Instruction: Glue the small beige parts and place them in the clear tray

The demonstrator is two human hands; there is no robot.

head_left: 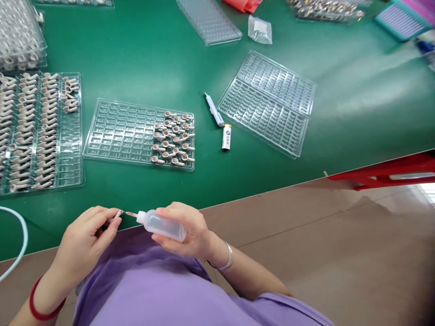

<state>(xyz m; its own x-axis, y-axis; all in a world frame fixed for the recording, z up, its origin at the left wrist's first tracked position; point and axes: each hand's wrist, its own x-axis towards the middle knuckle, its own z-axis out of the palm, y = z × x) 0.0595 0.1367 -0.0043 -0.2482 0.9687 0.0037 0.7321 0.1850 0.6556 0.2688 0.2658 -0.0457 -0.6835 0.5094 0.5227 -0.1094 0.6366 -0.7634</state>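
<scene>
Between its thumb and fingertips my left hand pinches a small beige part, mostly covered by the fingers. My right hand is wrapped round a translucent squeeze bottle, tilted so its thin nozzle tip points left at the part. Tip and part are very close; I cannot tell whether they touch. Beyond the hands lies a clear plastic tray with similar beige parts in its right-hand slots. Further left, a larger tray holds rows of such parts.
A light blue pen-like tool and a white lighter lie right of the tray. Two clear trays sit beyond them. Stacked filled trays stand at far left. A pale hose curves in at left; a red stool is at right.
</scene>
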